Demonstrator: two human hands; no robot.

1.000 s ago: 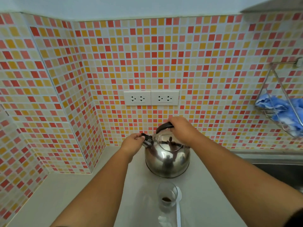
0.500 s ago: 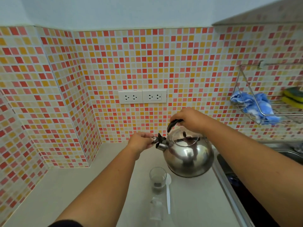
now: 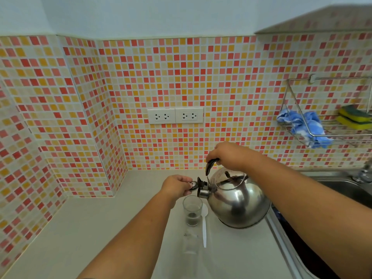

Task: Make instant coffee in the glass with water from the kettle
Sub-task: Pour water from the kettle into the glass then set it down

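A shiny steel kettle (image 3: 239,204) hangs tilted above the pale counter (image 3: 100,228), its spout (image 3: 202,192) pointing left just over the glass. My right hand (image 3: 229,156) grips its black handle from above. My left hand (image 3: 177,186) pinches the black spout cap, which is flipped open. The clear glass (image 3: 192,210) stands upright under the spout with dark coffee powder at its bottom. A white plastic spoon (image 3: 204,224) lies just right of the glass. No water stream shows.
An empty clear sachet (image 3: 190,242) lies in front of the glass. A steel sink (image 3: 342,198) opens at the right. A wire wall rack (image 3: 330,135) holds a blue cloth and sponges. Two wall sockets (image 3: 175,115) sit above the counter.
The kettle has been lifted off the counter and carried right and forward, now tilting with its spout over the glass. My left hand stayed on the spout cap.
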